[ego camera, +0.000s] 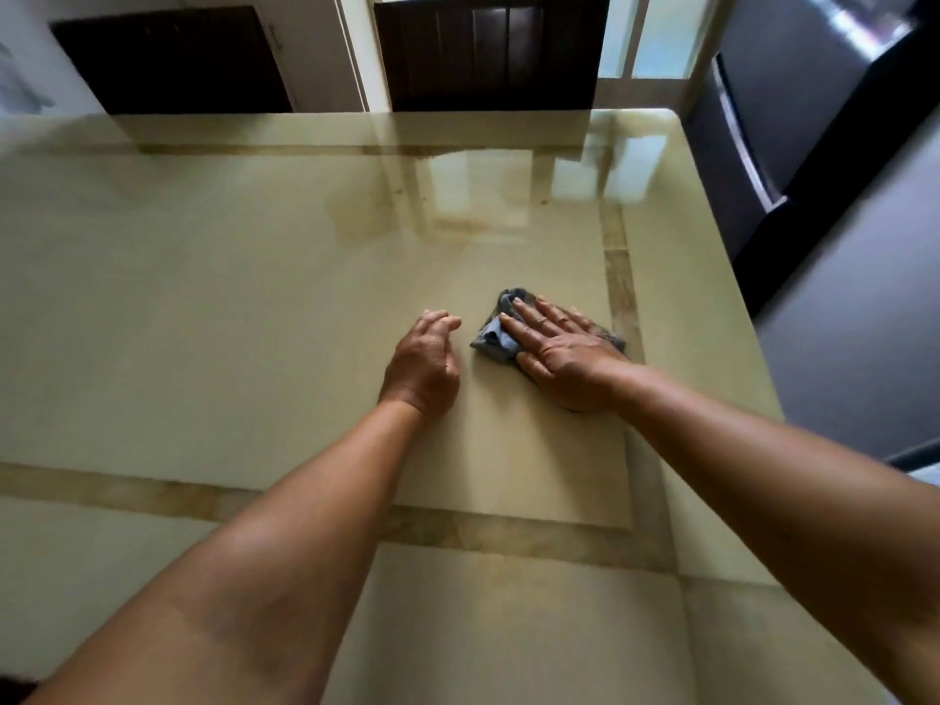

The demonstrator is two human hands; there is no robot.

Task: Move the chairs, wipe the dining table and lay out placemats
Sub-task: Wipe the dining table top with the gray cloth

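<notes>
That cloth is soft and bunches easily, so keep your right hand flat-fingered on top while your left hand, loosely curled and empty, rests beside it on the tabletop.

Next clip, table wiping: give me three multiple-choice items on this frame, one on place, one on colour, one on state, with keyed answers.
1. Where does the cloth lie?
A. on the floor
B. on the table under the right hand
C. hanging from a door

2. What colour is the cloth?
A. blue-grey
B. bright red
C. yellow

3. How is the left hand?
A. gripping the cloth
B. holding a placemat
C. loosely curled, holding nothing

Answers: 1 B, straight fingers press the cloth on the tabletop; 2 A, its visible folds are blue-grey; 3 C, it is beside the cloth, holding nothing.
</notes>
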